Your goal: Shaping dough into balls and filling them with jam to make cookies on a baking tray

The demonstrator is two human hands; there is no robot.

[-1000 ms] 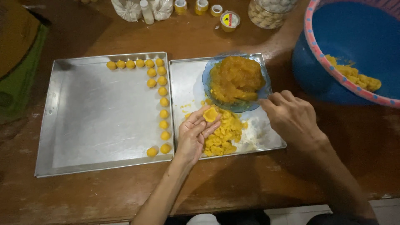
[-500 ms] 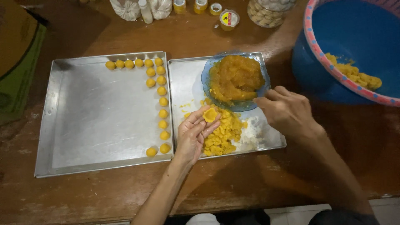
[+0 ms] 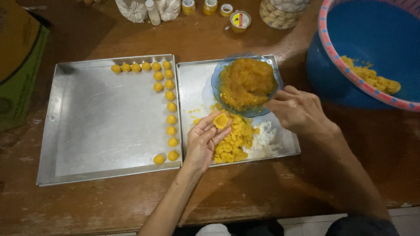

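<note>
My left hand (image 3: 204, 140) lies palm up over the right metal tray (image 3: 192, 83), holding a flattened yellow dough piece (image 3: 221, 121) on its fingers. My right hand (image 3: 299, 110) reaches with pinched fingertips into the orange filling (image 3: 246, 82) in a blue glass bowl (image 3: 217, 75) at the tray's back; what the fingertips hold is hidden. A heap of yellow dough bits (image 3: 236, 140) and some white flour (image 3: 265, 140) lie on that tray under my hands. The left metal tray (image 3: 100, 122) carries several small yellow balls (image 3: 170, 106) along its back and right edges.
A big blue basin with a pink rim (image 3: 372, 39) holds yellow dough lumps (image 3: 371, 78) at the right. Small jars, a bottle and a clear container (image 3: 280, 11) stand along the back of the wooden table (image 3: 109, 205). A green and brown thing (image 3: 17, 65) lies at the left.
My right hand has moved left and a little toward the bowl, its fingertips now in the filling. The left hand with the dough piece stays put.
</note>
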